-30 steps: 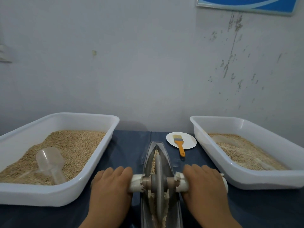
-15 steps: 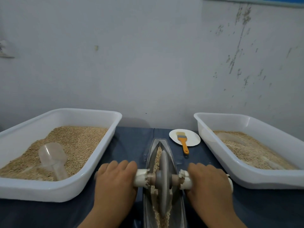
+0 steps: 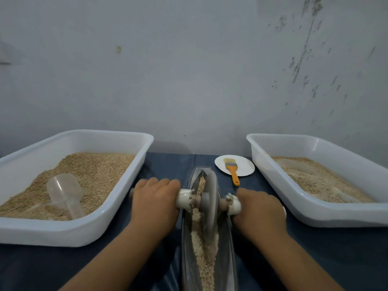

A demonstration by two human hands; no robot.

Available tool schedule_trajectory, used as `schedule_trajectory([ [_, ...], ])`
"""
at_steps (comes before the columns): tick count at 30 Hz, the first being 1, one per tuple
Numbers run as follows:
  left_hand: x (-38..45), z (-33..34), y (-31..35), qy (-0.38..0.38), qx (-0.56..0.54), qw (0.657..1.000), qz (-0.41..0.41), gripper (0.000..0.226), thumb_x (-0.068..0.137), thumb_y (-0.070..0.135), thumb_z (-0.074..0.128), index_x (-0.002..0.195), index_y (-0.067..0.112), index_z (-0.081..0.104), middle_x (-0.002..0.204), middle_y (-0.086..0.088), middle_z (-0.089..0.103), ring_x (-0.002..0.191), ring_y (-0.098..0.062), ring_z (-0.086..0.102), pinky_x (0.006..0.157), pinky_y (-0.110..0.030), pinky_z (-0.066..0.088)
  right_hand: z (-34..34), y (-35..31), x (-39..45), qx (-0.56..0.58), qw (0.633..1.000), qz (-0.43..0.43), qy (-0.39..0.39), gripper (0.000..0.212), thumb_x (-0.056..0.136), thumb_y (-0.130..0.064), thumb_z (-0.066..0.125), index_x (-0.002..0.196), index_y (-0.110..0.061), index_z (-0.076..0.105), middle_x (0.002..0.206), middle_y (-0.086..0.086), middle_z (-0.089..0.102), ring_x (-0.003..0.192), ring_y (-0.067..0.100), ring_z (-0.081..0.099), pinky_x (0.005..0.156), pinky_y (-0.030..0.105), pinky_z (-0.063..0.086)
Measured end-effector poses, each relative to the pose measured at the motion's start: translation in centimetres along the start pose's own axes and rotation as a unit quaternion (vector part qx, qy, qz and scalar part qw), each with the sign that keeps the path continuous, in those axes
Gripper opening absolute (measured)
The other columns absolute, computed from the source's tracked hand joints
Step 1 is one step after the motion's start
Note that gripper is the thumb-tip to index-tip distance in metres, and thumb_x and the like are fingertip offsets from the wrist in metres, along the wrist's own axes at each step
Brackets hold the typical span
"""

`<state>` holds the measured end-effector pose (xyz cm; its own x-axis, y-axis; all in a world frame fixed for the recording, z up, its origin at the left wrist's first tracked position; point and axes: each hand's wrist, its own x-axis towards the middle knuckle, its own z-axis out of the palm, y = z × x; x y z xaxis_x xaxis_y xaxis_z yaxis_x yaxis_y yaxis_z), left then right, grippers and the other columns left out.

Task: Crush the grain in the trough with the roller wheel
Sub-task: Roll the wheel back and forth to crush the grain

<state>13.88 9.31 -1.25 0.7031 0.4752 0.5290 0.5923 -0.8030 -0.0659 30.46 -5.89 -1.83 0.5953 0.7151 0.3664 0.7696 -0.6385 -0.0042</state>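
A narrow boat-shaped metal trough (image 3: 227, 244) lies lengthwise on the dark blue table, with pale crushed grain (image 3: 204, 255) along its groove. The grey roller wheel (image 3: 210, 198) stands upright in the trough's far half, blurred by motion. Its axle sticks out sideways with white handle sleeves. My left hand (image 3: 155, 203) grips the left handle and my right hand (image 3: 259, 208) grips the right one, both with fingers curled over the top.
A white tub (image 3: 69, 234) of whole grain with a clear plastic scoop (image 3: 65, 192) sits to the left. Another white tub (image 3: 323, 218) of paler grain sits to the right. A small white plate (image 3: 243, 166) with an orange-handled brush (image 3: 232, 171) lies beyond the trough, near the wall.
Both hands have pushed the wheel away from me along the trough, toward its far tip. More crushed grain shows behind the wheel.
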Motion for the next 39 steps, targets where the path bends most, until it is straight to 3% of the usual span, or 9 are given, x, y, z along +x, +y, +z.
schedule_trajectory([
  [3,0.8,0.0,0.1,-0.005,0.003,1.0,-0.017,0.027,0.066,0.027,0.071,0.071,0.027,0.045,0.065,0.006,0.054,0.064,-0.018,0.051,0.063,-0.031,0.025,-0.5,-0.2,1.1,0.027,0.999,-0.001,-0.035,0.013,0.081,-0.036,0.058,0.083,-0.032,0.046,0.076,-0.009,0.051,0.072,0.016,0.049,0.065,0.032,0.035],
  [7,-1.0,0.7,-0.2,0.021,-0.022,1.0,0.0,0.039,0.044,0.018,0.08,0.06,0.025,0.045,0.052,0.008,0.046,0.048,-0.019,0.043,0.055,-0.029,0.025,0.4,-0.1,-0.3,-0.043,0.999,-0.018,0.026,0.024,0.075,-0.041,0.059,0.074,-0.033,0.036,0.064,-0.009,0.036,0.064,0.015,0.038,0.061,0.034,0.027],
  [9,-1.1,1.1,-0.6,0.015,-0.017,1.0,-0.008,0.039,0.05,0.021,0.078,0.062,0.027,0.041,0.054,0.009,0.044,0.049,-0.017,0.038,0.056,-0.028,0.025,0.3,-0.2,0.3,-0.057,0.997,-0.029,0.034,0.028,0.074,-0.043,0.06,0.073,-0.033,0.034,0.063,-0.009,0.034,0.063,0.015,0.037,0.061,0.034,0.026],
  [14,1.5,0.8,-0.4,-0.025,0.016,0.998,-0.052,0.019,0.079,0.032,0.059,0.078,0.029,0.04,0.068,0.008,0.04,0.067,-0.015,0.04,0.063,-0.031,0.027,-0.7,-0.3,2.5,0.003,0.999,-0.02,-0.035,0.02,0.078,-0.039,0.06,0.081,-0.033,0.041,0.077,-0.008,0.053,0.07,0.018,0.044,0.065,0.032,0.031],
  [16,1.6,0.6,-0.3,-0.037,0.019,0.998,-0.049,0.021,0.077,0.032,0.06,0.076,0.029,0.039,0.066,0.008,0.038,0.066,-0.016,0.039,0.063,-0.032,0.025,-0.5,-0.1,2.1,0.002,0.999,-0.015,-0.032,0.02,0.078,-0.04,0.059,0.079,-0.033,0.041,0.075,-0.009,0.054,0.068,0.018,0.044,0.063,0.032,0.03],
  [20,0.3,1.7,-0.7,0.0,0.007,1.0,-0.027,0.032,0.063,0.027,0.072,0.067,0.028,0.04,0.058,0.008,0.047,0.056,-0.018,0.045,0.059,-0.03,0.024,0.2,-0.1,1.5,-0.047,0.998,-0.037,0.015,0.025,0.074,-0.043,0.06,0.077,-0.033,0.038,0.064,-0.009,0.036,0.063,0.016,0.039,0.06,0.033,0.026],
  [26,2.2,1.9,-0.9,-0.049,0.001,0.996,-0.071,0.02,0.079,0.033,0.059,0.079,0.029,0.039,0.069,0.008,0.04,0.068,-0.016,0.04,0.065,-0.032,0.028,-1.1,-0.6,3.9,-0.025,0.998,-0.039,-0.039,0.019,0.078,-0.037,0.062,0.081,-0.031,0.043,0.068,-0.008,0.044,0.07,0.018,0.046,0.065,0.029,0.034],
  [32,0.4,2.3,-1.3,-0.008,0.016,0.999,-0.038,0.025,0.077,0.032,0.06,0.077,0.029,0.036,0.07,0.008,0.048,0.065,-0.016,0.041,0.063,-0.032,0.024,0.2,0.5,2.4,-0.055,0.995,-0.082,0.013,0.032,0.076,-0.049,0.064,0.081,-0.035,0.036,0.072,-0.009,0.042,0.068,0.016,0.043,0.062,0.032,0.03],
  [39,4.4,1.6,-1.2,-0.083,-0.005,0.996,-0.03,0.022,0.079,0.042,0.065,0.083,0.03,0.046,0.073,0.009,0.049,0.071,-0.016,0.05,0.068,-0.032,0.035,0.0,0.1,5.1,-0.021,0.998,-0.028,-0.056,0.012,0.08,-0.04,0.057,0.085,-0.031,0.051,0.074,-0.009,0.056,0.07,0.017,0.056,0.059,0.028,0.04],
])
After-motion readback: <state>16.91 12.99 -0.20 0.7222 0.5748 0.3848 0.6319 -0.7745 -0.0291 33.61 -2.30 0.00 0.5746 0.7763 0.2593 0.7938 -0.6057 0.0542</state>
